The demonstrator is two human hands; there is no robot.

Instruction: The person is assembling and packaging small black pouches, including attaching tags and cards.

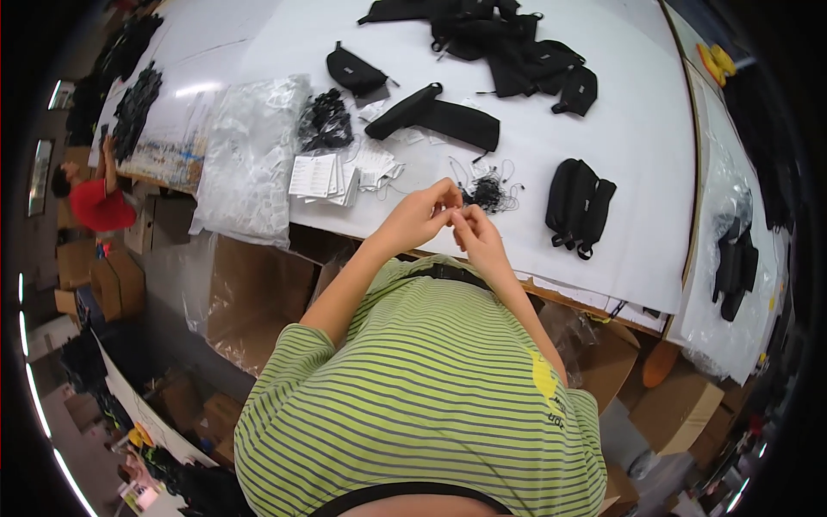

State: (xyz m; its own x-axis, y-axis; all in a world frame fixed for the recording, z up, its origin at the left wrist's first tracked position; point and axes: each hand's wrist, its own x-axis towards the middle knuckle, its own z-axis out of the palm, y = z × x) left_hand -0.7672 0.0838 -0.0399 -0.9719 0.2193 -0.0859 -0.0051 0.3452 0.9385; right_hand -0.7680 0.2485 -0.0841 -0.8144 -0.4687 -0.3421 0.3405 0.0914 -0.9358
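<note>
Both my hands meet close to the table's near edge, fingertips almost touching. My left hand (422, 214) is closed in a pinch, and so is my right hand (476, 234); whatever lies between the fingers is too small to make out. Just beyond them is a tangled heap of thin black string loops (488, 190). Left of the hands, white printed cards (323, 177) lie in fanned stacks. Farther back, two black zip pouches (457, 126) rest partly over each other, with loose cards under them. Several slim black pouches (579, 207) lie side by side to the right.
A clear plastic bag of small white pieces (250, 159) lies on the left, beside a bundle of black cords (326, 121). Black pouches (525, 52) pile up at the back. Cardboard boxes (258, 293) stand below the table edge. A person in red (99, 202) is at far left.
</note>
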